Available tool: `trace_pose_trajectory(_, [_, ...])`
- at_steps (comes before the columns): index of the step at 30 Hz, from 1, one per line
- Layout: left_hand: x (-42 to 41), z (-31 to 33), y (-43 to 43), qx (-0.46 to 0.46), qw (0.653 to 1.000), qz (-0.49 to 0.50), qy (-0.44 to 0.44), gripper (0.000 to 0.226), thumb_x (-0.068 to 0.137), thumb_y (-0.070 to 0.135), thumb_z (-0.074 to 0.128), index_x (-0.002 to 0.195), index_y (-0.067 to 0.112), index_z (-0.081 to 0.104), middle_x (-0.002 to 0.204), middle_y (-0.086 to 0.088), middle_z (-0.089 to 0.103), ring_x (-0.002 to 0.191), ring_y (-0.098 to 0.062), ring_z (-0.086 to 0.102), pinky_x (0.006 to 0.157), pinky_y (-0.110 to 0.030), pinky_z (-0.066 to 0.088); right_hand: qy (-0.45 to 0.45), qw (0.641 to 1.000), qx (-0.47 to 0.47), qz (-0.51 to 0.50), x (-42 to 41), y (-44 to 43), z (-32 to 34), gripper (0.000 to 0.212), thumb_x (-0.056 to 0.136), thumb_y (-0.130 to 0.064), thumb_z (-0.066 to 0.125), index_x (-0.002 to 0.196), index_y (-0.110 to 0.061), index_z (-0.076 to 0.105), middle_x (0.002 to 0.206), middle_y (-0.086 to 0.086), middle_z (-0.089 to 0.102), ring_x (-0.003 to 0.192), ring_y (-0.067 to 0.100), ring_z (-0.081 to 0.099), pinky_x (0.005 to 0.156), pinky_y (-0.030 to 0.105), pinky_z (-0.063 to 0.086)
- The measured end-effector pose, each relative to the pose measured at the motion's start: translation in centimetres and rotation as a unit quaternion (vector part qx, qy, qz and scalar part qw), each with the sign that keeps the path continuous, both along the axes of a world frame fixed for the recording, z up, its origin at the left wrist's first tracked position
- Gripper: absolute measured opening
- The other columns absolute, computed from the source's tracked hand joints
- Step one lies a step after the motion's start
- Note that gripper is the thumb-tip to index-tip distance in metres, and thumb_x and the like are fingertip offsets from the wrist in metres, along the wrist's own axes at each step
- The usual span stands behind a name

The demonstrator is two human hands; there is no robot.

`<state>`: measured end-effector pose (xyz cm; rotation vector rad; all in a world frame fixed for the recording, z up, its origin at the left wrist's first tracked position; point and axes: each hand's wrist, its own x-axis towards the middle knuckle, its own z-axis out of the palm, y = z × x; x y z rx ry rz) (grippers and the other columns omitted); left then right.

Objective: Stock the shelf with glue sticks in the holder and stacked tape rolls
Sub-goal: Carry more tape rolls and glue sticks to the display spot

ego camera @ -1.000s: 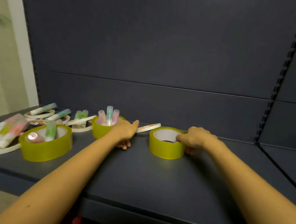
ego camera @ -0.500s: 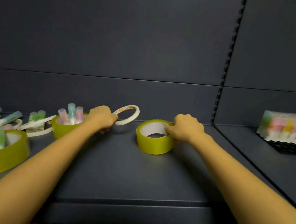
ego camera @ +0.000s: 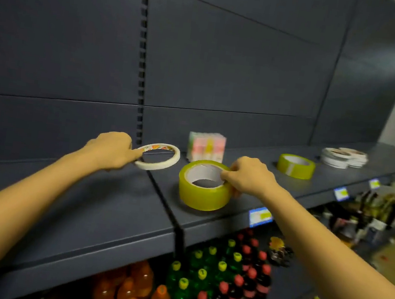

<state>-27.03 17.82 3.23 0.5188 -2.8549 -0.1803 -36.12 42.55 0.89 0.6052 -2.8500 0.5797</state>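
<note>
Right now the person holds one roll in each hand above the dark shelf (ego camera: 109,203). The left hand (ego camera: 111,149) pinches the near edge of a thin white tape roll (ego camera: 159,157); the ring is lifted and tilted, and it reaches away from the fingers to the right. The right hand (ego camera: 248,178) grips a wide yellow tape roll (ego camera: 202,187), with some fingers hooked into the core and the others closed on the outer wall. This roll lies flat, its hole facing up, on the left side of those fingers and at or just above the shelf surface.

Farther to the right, beyond the right hand, another yellow tape roll (ego camera: 296,166) lies alone, and behind it is a stack of thin white rolls (ego camera: 344,157). A pack of glue sticks (ego camera: 206,146) stands just behind the right fingers. I think both rolls must go to the right, so the right hand is nearer to those stacks.
</note>
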Motion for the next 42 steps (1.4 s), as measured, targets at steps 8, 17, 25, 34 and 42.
trace_pose_trajectory(8, [-8.2,-1.7,14.3,0.012,0.998,-0.068,0.004,0.043,0.093,0.036,0.045,0.056,0.014,0.043,0.062,-0.005,0.047,0.071,-0.027,0.048,0.065,-0.03,0.036,0.007,0.995,-0.048,-0.082,-5.9,16.8,-1.2,0.035,0.083,-0.035,0.056,0.062,-0.008,0.064,0.063,0.007,0.065,0.081,0.027,0.063,0.075,0.034,0.052])
trace_pose_trajectory(17, [-14.1,-1.6,22.7,0.009,0.994,-0.111,0.005,0.047,0.096,0.035,0.044,0.057,0.009,0.046,0.058,-0.006,0.048,0.063,-0.023,0.045,0.057,-0.03,0.033,-0.012,0.991,-0.077,-0.109,-11.3,26.1,-2.3,0.036,0.083,-0.034,0.058,0.06,-0.009,0.067,0.049,0.0,0.062,0.066,0.019,0.06,0.061,0.029,0.049])
trace_pose_trajectory(25, [-21.7,0.6,27.6,-0.025,0.994,-0.109,0.013,0.044,0.094,0.04,0.045,0.056,0.017,0.046,0.058,-0.002,0.047,0.074,-0.028,0.052,0.071,-0.034,0.042,-0.008,0.985,-0.1,-0.14,-17.1,31.4,-3.1,0.041,0.084,-0.031,0.059,0.048,-0.012,0.059,0.044,-0.001,0.057,0.056,0.016,0.056,0.048,0.025,0.039])
trace_pose_trajectory(34, [-30.7,2.8,31.2,-0.054,0.995,-0.079,0.029,0.047,0.094,0.045,0.044,0.06,0.013,0.047,0.062,-0.003,0.045,0.061,-0.019,0.044,0.064,-0.031,0.033,-0.002,0.983,-0.104,-0.151,-27.7,33.7,-1.9,0.038,0.083,-0.035,0.059,0.056,-0.009,0.053,0.07,0.016,0.065,0.075,0.03,0.06,0.06,0.031,0.043])
trace_pose_trajectory(42, [-37.6,3.1,33.2,-0.065,0.994,-0.075,0.042,0.049,0.095,0.045,0.042,0.059,0.013,0.049,0.058,-0.002,0.046,0.054,-0.015,0.04,0.052,-0.026,0.03,-0.057,0.987,-0.119,-0.097,-36.0,32.0,-2.9,0.029,0.081,-0.039,0.057,0.079,-0.01,0.062,0.095,0.016,0.07,0.094,0.031,0.063,0.077,0.033,0.05])
